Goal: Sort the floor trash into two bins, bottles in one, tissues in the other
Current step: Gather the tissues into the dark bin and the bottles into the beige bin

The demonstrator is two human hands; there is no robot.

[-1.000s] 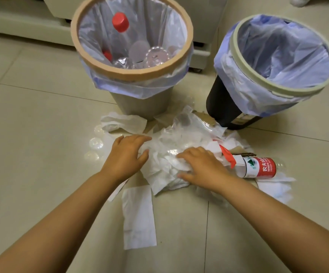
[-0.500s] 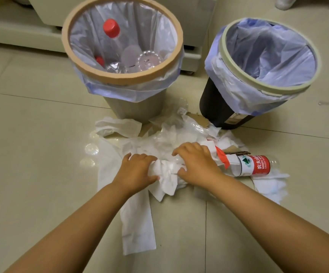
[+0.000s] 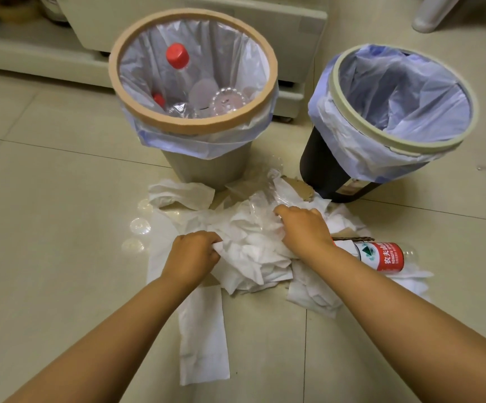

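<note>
A heap of white tissues (image 3: pixel 250 251) lies on the tiled floor in front of two lined bins. My left hand (image 3: pixel 193 255) grips the heap's left side with curled fingers. On the heap's right side, my right hand (image 3: pixel 302 228) has its fingers curled into the tissues. A clear bottle with a red label (image 3: pixel 381 255) lies on the floor just right of my right wrist. The tan-rimmed bin (image 3: pixel 195 126) at the back left holds several bottles with red caps. The dark bin with a pale rim (image 3: pixel 352 112) at the back right shows only its bag liner.
A long tissue strip (image 3: pixel 202 335) lies toward me from the heap. Another tissue (image 3: pixel 177 193) and torn brown cardboard (image 3: pixel 300 189) sit near the bins' bases. A low white cabinet (image 3: pixel 206 18) stands behind the bins. Bare floor tiles spread to the left.
Both hands went from resting flat on the heap to bunching tissues between them. My right hand has since moved up and to the right on the heap.
</note>
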